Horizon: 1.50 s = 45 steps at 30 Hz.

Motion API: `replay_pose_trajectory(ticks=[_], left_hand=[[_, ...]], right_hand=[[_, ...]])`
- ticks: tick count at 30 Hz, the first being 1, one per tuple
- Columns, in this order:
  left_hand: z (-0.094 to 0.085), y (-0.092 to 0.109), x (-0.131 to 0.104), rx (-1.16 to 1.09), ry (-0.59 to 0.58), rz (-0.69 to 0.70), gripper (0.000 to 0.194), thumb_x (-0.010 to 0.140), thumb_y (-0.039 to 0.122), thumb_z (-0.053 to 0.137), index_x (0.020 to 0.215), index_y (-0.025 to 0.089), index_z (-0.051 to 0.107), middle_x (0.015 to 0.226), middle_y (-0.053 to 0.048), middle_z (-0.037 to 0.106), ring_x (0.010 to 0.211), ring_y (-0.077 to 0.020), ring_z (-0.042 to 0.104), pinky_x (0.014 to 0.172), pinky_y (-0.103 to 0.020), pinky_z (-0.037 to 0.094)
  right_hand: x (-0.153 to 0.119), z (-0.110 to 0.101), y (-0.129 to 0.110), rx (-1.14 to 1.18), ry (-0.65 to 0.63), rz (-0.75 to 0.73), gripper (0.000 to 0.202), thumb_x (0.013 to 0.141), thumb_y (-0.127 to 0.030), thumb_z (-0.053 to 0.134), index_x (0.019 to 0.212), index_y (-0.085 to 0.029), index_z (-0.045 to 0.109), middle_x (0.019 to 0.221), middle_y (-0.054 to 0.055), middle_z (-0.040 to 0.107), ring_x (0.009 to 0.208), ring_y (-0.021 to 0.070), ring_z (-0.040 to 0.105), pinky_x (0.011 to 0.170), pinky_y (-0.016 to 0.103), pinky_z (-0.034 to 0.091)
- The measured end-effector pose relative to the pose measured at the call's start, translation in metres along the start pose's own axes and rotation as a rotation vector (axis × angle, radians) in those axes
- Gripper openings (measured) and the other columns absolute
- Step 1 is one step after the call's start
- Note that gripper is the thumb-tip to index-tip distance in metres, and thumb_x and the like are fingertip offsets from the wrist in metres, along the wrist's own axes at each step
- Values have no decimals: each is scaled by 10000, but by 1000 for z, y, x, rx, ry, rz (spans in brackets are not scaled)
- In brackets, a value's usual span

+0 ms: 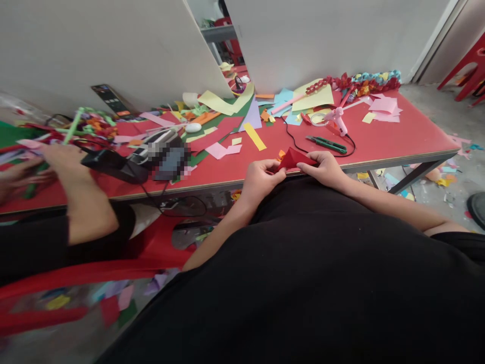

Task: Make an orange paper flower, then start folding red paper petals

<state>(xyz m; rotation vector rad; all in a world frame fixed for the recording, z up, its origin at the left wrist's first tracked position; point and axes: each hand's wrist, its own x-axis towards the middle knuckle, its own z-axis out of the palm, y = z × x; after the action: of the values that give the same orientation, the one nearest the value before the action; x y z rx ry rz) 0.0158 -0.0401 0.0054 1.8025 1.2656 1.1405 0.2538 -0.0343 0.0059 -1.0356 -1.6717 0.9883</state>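
A small piece of folded red paper [291, 158] is held at the table's front edge, between my two hands. My left hand [262, 178] pinches its left side, fingers curled. My right hand [323, 167] grips the right corner with the thumb on top. Just beyond my right hand lies a green utility knife [326, 144]. Behind the knife stands a pink glue gun [338, 121] with a black cord. Bits of orange paper [281, 154] sit next to the red paper, and a yellow strip [254, 136] lies farther left.
The red table [409, 134] carries many coloured paper scraps. Paper chains [373, 83] lie at the back right against the partition. On the left, a co-worker's hands [56, 162] are at the same table, near a black object [113, 166]. A red chair [151, 247] stands there.
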Motion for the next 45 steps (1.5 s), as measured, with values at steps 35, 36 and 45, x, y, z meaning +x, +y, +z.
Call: replay_pose_trajectory(ticks=[35, 36, 45], left_hand=[[8, -3, 2, -233, -12, 201, 317, 1044, 479, 807, 1223, 218, 837, 1211, -117, 854, 989, -211, 842, 801, -299, 714], [9, -4, 2, -250, -17, 195, 318, 1038, 473, 814, 1224, 216, 835, 1206, -119, 854, 996, -213, 840, 803, -298, 713], [9, -4, 2, -304, -34, 181, 426, 987, 592, 861, 1172, 210, 826, 1195, -114, 840, 964, -179, 804, 826, -279, 695]], right_hand=[[-1, 2, -1, 357, -78, -42, 570, 894, -770, 875, 952, -211, 776, 855, 19, 775, 775, 168, 736, 770, 310, 636], [-1, 2, -2, 351, -75, -47, 563, 890, -760, 885, 964, -212, 780, 870, 23, 784, 791, 174, 745, 779, 317, 642], [-3, 4, 5, 268, -52, -109, 559, 827, -711, 959, 1004, -211, 782, 956, 47, 822, 818, 178, 734, 752, 320, 609]])
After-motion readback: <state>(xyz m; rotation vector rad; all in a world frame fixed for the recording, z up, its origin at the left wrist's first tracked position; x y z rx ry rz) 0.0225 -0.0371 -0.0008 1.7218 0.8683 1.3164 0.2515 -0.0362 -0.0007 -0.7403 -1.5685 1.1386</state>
